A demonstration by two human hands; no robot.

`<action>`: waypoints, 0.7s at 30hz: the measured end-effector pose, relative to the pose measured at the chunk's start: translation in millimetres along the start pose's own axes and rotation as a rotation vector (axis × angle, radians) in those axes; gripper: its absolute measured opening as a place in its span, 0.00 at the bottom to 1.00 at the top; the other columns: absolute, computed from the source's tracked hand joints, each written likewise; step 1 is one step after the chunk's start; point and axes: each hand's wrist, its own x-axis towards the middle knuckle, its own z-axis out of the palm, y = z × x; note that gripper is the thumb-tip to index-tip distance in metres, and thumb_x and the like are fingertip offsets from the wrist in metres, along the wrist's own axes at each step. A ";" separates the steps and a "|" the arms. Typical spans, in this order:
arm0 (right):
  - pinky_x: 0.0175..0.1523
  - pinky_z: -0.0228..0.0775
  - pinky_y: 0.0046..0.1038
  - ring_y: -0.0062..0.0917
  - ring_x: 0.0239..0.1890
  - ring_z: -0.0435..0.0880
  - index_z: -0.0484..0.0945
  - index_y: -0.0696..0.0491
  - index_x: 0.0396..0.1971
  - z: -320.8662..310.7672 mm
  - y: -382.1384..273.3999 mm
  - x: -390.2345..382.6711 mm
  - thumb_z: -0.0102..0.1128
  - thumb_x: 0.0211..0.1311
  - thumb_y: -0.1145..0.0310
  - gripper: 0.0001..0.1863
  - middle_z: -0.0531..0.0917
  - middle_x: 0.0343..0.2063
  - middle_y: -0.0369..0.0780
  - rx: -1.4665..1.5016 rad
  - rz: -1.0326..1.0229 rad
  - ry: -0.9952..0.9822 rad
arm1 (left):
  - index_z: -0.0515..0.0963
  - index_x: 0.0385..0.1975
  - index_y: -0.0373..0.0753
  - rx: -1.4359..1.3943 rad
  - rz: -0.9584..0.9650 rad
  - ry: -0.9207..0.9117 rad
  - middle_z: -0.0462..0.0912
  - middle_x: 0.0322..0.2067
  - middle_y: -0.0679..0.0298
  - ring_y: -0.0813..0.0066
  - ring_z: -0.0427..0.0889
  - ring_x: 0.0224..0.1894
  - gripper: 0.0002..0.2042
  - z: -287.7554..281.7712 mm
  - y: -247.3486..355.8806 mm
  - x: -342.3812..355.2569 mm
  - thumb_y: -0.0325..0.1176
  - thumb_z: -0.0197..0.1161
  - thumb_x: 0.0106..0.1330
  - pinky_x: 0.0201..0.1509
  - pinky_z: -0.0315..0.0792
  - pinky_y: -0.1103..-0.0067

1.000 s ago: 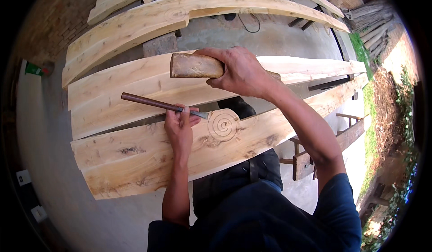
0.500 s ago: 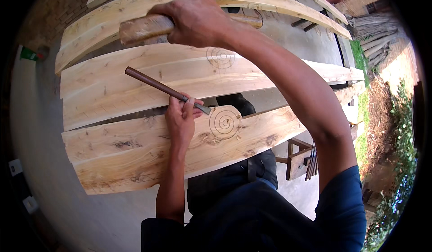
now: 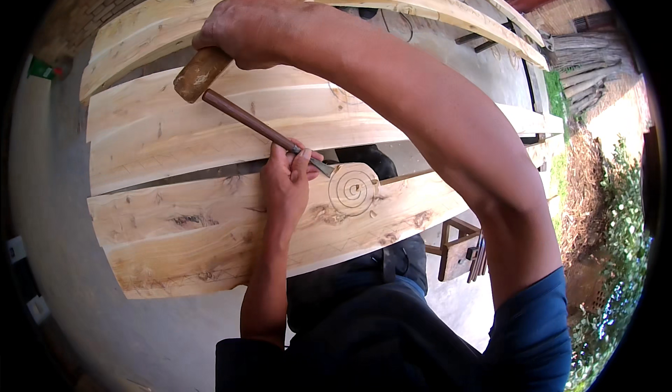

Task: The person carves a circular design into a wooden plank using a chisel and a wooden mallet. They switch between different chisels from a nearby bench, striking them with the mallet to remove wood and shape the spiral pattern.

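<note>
My left hand (image 3: 285, 182) is closed around the lower shaft of a chisel (image 3: 246, 117) with a dark brown handle. The chisel slants, its metal blade meeting the left edge of a spiral (image 3: 353, 190) marked on the nearest plank (image 3: 175, 241). Above, my right hand (image 3: 246, 26) grips a thick wooden club-like mallet (image 3: 201, 75), whose blunt end is right by the top of the chisel handle. Whether the two touch, I cannot tell. My right forearm covers part of the second plank (image 3: 168, 122) and most of its spiral.
Farther off lies another long curved board (image 3: 126, 49). Near the plank's right part stands a small wooden stool (image 3: 458, 255) with several thin rod-like tools at its side. Grass, wood chips (image 3: 588, 196) and leafy plants (image 3: 623, 217) lie to the right.
My right hand has moved left and slightly down, swinging the mallet's blunt end down to the chisel's top. My left hand and the chisel shifted slightly right in view.
</note>
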 end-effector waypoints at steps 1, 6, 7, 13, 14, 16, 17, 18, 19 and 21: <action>0.58 0.81 0.41 0.35 0.58 0.90 0.88 0.35 0.60 -4.0 4.8 1.9 0.65 0.65 0.67 0.24 0.91 0.52 0.38 0.007 -0.029 0.003 | 0.69 0.52 0.37 -0.001 0.006 0.006 0.90 0.40 0.55 0.76 0.89 0.36 0.05 -0.5 0.4 0.0 0.26 0.55 0.83 0.41 0.86 0.80; 0.56 0.81 0.39 0.36 0.52 0.91 0.89 0.37 0.56 -8.1 3.5 -14.3 0.64 0.67 0.69 0.20 0.93 0.46 0.37 0.064 0.039 0.081 | 0.70 0.52 0.37 0.019 0.019 0.013 0.90 0.40 0.55 0.77 0.89 0.35 0.05 0.8 6.4 -0.1 0.26 0.56 0.83 0.41 0.86 0.80; 0.55 0.81 0.40 0.36 0.51 0.91 0.89 0.37 0.56 -4.2 1.6 -14.4 0.65 0.66 0.69 0.20 0.93 0.45 0.37 0.030 -0.004 0.118 | 0.70 0.52 0.36 0.026 0.024 0.012 0.90 0.40 0.55 0.77 0.89 0.35 0.05 0.5 6.0 -0.2 0.27 0.56 0.83 0.41 0.86 0.80; 0.51 0.81 0.42 0.35 0.51 0.91 0.88 0.36 0.57 -20.6 -3.7 -33.0 0.67 0.64 0.68 0.22 0.93 0.44 0.37 0.098 0.085 0.221 | 0.71 0.52 0.36 -0.033 0.158 -0.101 0.90 0.39 0.53 0.75 0.90 0.34 0.09 -0.9 -0.8 -5.8 0.35 0.57 0.86 0.38 0.87 0.79; 0.51 0.81 0.42 0.35 0.51 0.91 0.88 0.36 0.58 -21.9 -4.6 -38.3 0.67 0.63 0.68 0.22 0.93 0.44 0.37 0.139 0.105 0.221 | 0.72 0.52 0.36 -0.081 0.166 -0.143 0.91 0.39 0.52 0.74 0.91 0.34 0.10 -1.8 1.2 -12.7 0.36 0.57 0.86 0.38 0.87 0.78; 0.46 0.81 0.42 0.37 0.44 0.91 0.87 0.34 0.58 -12.5 -2.9 -45.2 0.69 0.61 0.69 0.25 0.92 0.39 0.38 0.162 0.107 0.310 | 0.72 0.52 0.36 -0.175 0.213 -0.120 0.90 0.38 0.51 0.71 0.92 0.34 0.11 4.0 8.6 -18.4 0.38 0.57 0.86 0.37 0.88 0.77; 0.46 0.81 0.43 0.38 0.44 0.91 0.87 0.34 0.59 -8.1 -1.5 -48.2 0.68 0.62 0.70 0.25 0.92 0.38 0.38 0.186 0.110 0.354 | 0.72 0.53 0.35 -0.220 0.249 -0.050 0.90 0.37 0.50 0.69 0.92 0.34 0.11 8.8 11.7 -19.7 0.38 0.57 0.86 0.37 0.89 0.76; 0.46 0.81 0.44 0.39 0.44 0.91 0.87 0.34 0.59 -10.8 -3.7 -50.6 0.67 0.62 0.70 0.25 0.92 0.38 0.38 0.213 0.110 0.396 | 0.72 0.53 0.35 -0.265 0.282 0.024 0.90 0.37 0.49 0.68 0.93 0.34 0.11 11.0 12.9 -20.7 0.38 0.57 0.86 0.37 0.90 0.75; 0.48 0.81 0.44 0.38 0.47 0.91 0.86 0.34 0.60 -14.4 -4.2 -52.6 0.66 0.62 0.70 0.25 0.92 0.41 0.38 0.214 0.133 0.336 | 0.70 0.56 0.35 -0.236 0.234 0.043 0.90 0.36 0.46 0.63 0.94 0.35 0.12 3.0 14.1 -16.5 0.37 0.57 0.86 0.39 0.91 0.72; 0.53 0.81 0.44 0.36 0.54 0.90 0.86 0.35 0.62 -22.5 -5.1 -56.2 0.64 0.62 0.70 0.27 0.92 0.47 0.38 0.217 0.179 0.217 | 0.67 0.59 0.36 -0.230 0.196 0.079 0.90 0.38 0.44 0.61 0.94 0.36 0.13 -5.2 14.2 -10.0 0.36 0.57 0.85 0.39 0.91 0.71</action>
